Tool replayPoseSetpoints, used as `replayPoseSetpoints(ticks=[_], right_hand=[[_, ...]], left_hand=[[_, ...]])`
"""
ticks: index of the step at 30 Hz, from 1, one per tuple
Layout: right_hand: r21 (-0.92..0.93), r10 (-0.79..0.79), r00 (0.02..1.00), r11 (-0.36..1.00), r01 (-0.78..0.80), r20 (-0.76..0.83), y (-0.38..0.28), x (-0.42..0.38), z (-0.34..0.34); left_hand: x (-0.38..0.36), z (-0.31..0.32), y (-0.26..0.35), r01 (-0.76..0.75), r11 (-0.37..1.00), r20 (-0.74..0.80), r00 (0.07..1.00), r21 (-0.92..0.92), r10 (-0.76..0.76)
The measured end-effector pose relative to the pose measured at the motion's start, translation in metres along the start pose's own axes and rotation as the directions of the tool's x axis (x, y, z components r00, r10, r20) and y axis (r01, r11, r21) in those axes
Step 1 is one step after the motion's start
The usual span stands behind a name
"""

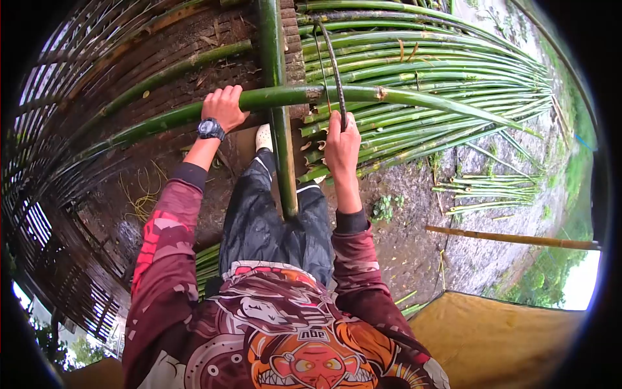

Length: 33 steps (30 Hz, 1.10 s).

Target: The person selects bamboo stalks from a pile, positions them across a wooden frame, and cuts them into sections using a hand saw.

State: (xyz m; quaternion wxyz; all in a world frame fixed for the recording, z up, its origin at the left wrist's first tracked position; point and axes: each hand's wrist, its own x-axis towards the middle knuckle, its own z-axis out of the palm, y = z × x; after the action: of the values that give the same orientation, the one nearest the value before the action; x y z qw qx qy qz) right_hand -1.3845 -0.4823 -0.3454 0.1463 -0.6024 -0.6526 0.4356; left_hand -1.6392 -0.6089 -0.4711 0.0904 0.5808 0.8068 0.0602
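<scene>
A long green bamboo pole (278,97) runs across in front of me, resting over another upright-looking bamboo pole (282,155) that extends toward my legs. My left hand (225,107), with a watch on its wrist, is wrapped over the top of the long pole, left of the crossing. My right hand (342,144) is closed around the handle end of a bow saw (335,55), just on the near side of the pole. The saw's thin blade crosses the pole right of the crossing, close to a node. Its dark curved frame stretches away from me over cut bamboo.
Many cut green bamboo poles (440,71) lie side by side at the right, with a smaller bundle (492,191) beyond. A slatted bamboo structure (58,129) curves along the left. A brown pole (512,238) and a tan tarp (499,337) are at lower right.
</scene>
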Motion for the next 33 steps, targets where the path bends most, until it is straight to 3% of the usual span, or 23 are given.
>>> replayPoseSetpoints(ticks=[3, 5, 7, 10, 13, 15, 19, 20, 22, 24, 25, 26, 28, 30, 33], right_hand=[[-0.127, -0.022, 0.999, 0.992, 0.025, 0.029, -0.005, -0.031, -0.024], [-0.142, 0.080, 0.994, 0.987, -0.069, 0.073, -0.028, -0.080, -0.059], [-0.138, 0.155, 0.987, 0.979, -0.147, 0.044, -0.047, -0.109, -0.081], [-0.173, 0.155, 0.986, 0.974, -0.143, 0.058, -0.058, -0.055, -0.052], [-0.120, -0.047, 0.999, 0.992, 0.045, -0.019, -0.040, 0.026, -0.004], [-0.165, -0.004, 0.998, 0.986, 0.014, 0.062, -0.035, 0.019, -0.012], [-0.078, -0.048, 0.999, 0.996, 0.050, 0.019, 0.005, -0.015, 0.001], [-0.062, -0.149, 0.988, 0.987, 0.146, -0.041, 0.021, -0.018, 0.008], [-0.007, -0.083, 0.996, 0.997, 0.083, -0.015, 0.022, -0.018, 0.014], [-0.068, -0.163, 0.987, 0.984, 0.162, -0.010, 0.015, -0.016, 0.008], [-0.062, -0.037, 0.999, 0.997, 0.039, 0.036, -0.006, -0.021, -0.005], [-0.309, -0.361, 0.929, 0.877, 0.369, 0.085, 0.006, -0.029, -0.018], [-0.141, 0.047, 0.997, 0.989, -0.038, 0.059, -0.019, -0.073, -0.050], [-0.161, 0.079, 0.995, 0.985, -0.067, 0.068, -0.036, -0.110, -0.077], [-0.150, 0.114, 0.992, 0.983, -0.104, 0.058, -0.048, -0.076, -0.060]], left_hand=[[0.003, -0.007, 0.000, 0.029, 1.000, 0.077, 0.997, -0.008, -0.028], [0.010, -0.011, -0.001, 0.053, 0.998, 0.180, 0.982, -0.023, -0.048], [0.007, -0.010, -0.001, 0.039, 0.998, 0.179, 0.983, -0.048, -0.030], [0.010, -0.005, -0.009, 0.008, 0.997, 0.184, 0.983, -0.076, 0.006], [0.018, -0.012, -0.009, -0.016, 0.999, 0.193, 0.981, -0.051, 0.026], [0.009, -0.012, -0.012, -0.017, 0.996, 0.234, 0.972, -0.092, 0.038], [0.018, -0.009, -0.013, 0.005, 0.995, 0.225, 0.974, -0.095, 0.017], [0.020, -0.008, -0.015, 0.013, 0.996, 0.217, 0.976, -0.091, 0.007], [0.028, -0.009, -0.020, -0.048, 0.989, 0.213, 0.974, -0.138, 0.077], [0.032, -0.012, -0.022, -0.037, 0.991, 0.301, 0.951, -0.125, 0.074], [0.032, -0.015, -0.020, -0.028, 0.992, 0.325, 0.943, -0.121, 0.066], [0.035, -0.018, -0.019, -0.023, 0.993, 0.343, 0.937, -0.115, 0.061], [0.035, -0.016, -0.021, -0.019, 0.993, 0.358, 0.932, -0.119, 0.061], [0.035, -0.016, -0.020, -0.015, 0.992, 0.374, 0.926, -0.122, 0.060], [0.038, -0.021, -0.021, -0.007, 0.994, 0.409, 0.911, -0.111, 0.052]])
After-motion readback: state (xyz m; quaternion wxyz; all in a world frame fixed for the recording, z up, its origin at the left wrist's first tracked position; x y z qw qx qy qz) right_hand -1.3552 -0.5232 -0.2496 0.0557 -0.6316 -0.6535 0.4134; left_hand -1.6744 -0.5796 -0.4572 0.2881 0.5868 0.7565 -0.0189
